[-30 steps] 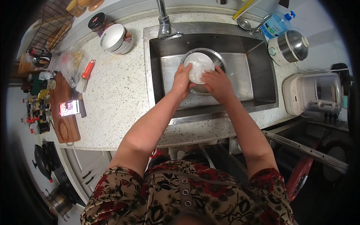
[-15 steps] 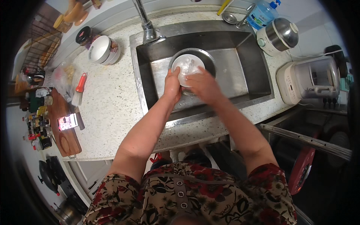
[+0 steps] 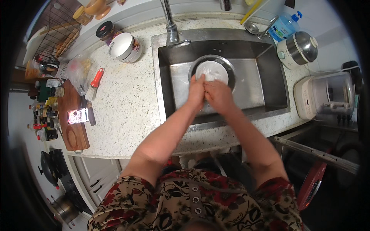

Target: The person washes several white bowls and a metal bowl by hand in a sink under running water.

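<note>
Over a round metal basin (image 3: 230,73) in the steel sink, a wet white bowl (image 3: 212,70) shows its pale, shiny face. My left hand (image 3: 197,90) is closed on the bowl's near left rim, its thumb lying over the edge. Right beside it, my right hand (image 3: 219,94) presses curled fingers to the near rim, touching the left hand. The undersides of the bowl and of both hands are hidden. The sink (image 3: 246,82) surrounds basin and hands, with a faucet (image 3: 172,34) at its back left corner.
Stacked white bowls (image 3: 122,47) and a lidded jar (image 3: 106,31) stand left of the sink. An orange-handled brush (image 3: 97,79) lies near a lit phone (image 3: 78,115) on a wooden board (image 3: 73,139). At right are a soap bottle (image 3: 284,27), a small cooker (image 3: 297,50) and a clear-lidded appliance (image 3: 325,94).
My right hand has moved from over the bowl's right side to its near rim, against my left hand. The whole view has shifted, so the sink appears farther right.
</note>
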